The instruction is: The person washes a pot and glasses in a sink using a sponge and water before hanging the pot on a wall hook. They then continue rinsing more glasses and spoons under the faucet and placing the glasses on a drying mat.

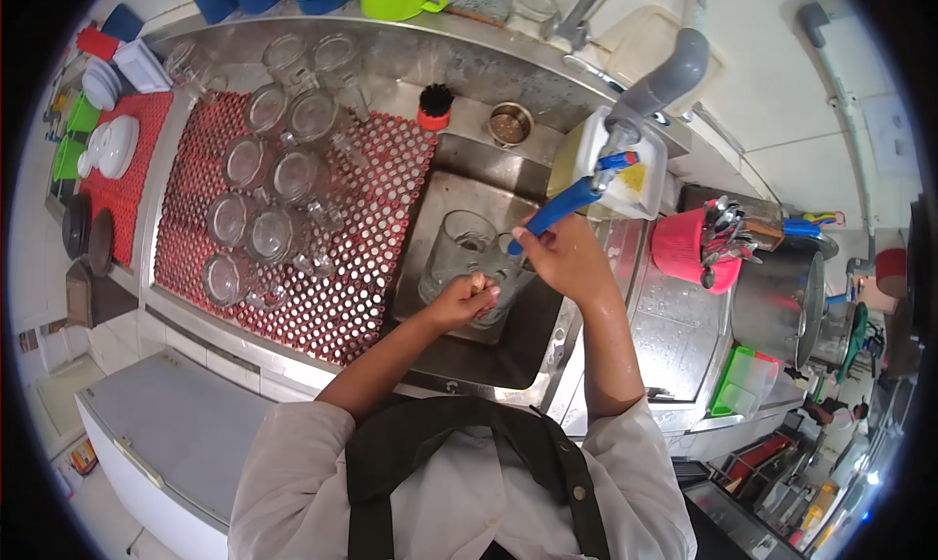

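Observation:
My right hand (564,254) is closed around the lower end of a blue hose (565,211) that hangs from the grey tap pipe, its end pointing down over the sink (532,360). My left hand (465,300) is curled, fingers bent, at a clear glass mug (496,318) in the basin. Behind that hand, a second glass mug (459,236) stands in the sink, its open rim facing up. Part of the nearer mug is hidden by both hands.
Several upturned glass mugs (277,236) stand on a red perforated mat (337,311) left of the sink. A black-bristled brush (436,106) and a metal strainer cup (510,124) sit behind it. Right are a white tub (640,174) and a pink cutlery basket (679,245).

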### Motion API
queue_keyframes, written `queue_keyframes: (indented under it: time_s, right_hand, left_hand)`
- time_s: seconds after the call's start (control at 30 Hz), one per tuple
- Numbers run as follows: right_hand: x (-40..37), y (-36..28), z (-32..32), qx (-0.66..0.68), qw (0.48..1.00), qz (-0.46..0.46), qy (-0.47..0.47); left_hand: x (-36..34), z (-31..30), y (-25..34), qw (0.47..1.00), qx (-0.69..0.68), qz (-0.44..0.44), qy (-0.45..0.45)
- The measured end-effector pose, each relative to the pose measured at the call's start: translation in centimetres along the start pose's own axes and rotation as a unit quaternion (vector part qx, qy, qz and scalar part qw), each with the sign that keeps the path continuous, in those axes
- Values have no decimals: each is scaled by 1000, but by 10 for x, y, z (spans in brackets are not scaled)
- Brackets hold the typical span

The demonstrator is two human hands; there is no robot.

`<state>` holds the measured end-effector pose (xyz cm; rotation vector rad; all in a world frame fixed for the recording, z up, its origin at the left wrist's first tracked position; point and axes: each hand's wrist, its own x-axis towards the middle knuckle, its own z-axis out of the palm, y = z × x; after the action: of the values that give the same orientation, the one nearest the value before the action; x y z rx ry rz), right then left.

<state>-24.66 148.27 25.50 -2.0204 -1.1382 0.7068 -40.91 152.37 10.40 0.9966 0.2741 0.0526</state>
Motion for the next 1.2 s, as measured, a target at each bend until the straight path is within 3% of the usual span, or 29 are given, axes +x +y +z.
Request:
queue_keyframes:
  time_s: [0.07, 0.13, 0.2, 0.3, 0.4, 0.5, 0.7, 0.8, 0.87, 0.97, 1.07, 1.2]
  right_hand:
    - [0, -1, 2, 41, 990, -122, 53]
    - [2, -3, 3, 327, 939, -104, 27]
    - [3, -21, 5, 556, 823, -114, 38]
    - [7, -43, -1, 640, 762, -59, 81]
    - [10, -42, -4, 639, 766, -42, 54]
    - [10, -48, -7, 611, 787, -19, 82]
    - [14, -52, -5, 617, 780, -28, 96]
    - [15, -50, -9, 584, 808, -12, 82]
    - [16, -39, -5, 613, 785, -37, 78]
    - [12, -28, -8, 505, 859, -61, 57]
    - [3, -11, 11, 444, 879, -60, 163]
    - [-21, 14, 1, 479, 869, 36, 116]
  left_hand:
    - [-1, -2, -3, 1000, -15, 0, 4]
    - [-2, -4, -4, 1000, -10, -8, 6]
    - [-3, -3, -3, 1000, -7, -16, 14]
    - [-7, -2, 1, 999, -7, -25, 26]
    - [-11, -1, 4, 999, -9, -32, 26]
    - [-15, -2, 1, 999, -6, -33, 22]
    - [-14, -2, 2, 998, 9, -36, 42]
    - [-8, -6, -5, 999, 18, -33, 39]
    - [0, -10, -7, 998, 51, -26, 22]
    - [13, -9, -2, 999, -15, -42, 26]
    - [41, -10, 10, 973, -88, -181, 111]
    - [81, -46, 2, 886, -315, -335, 54]
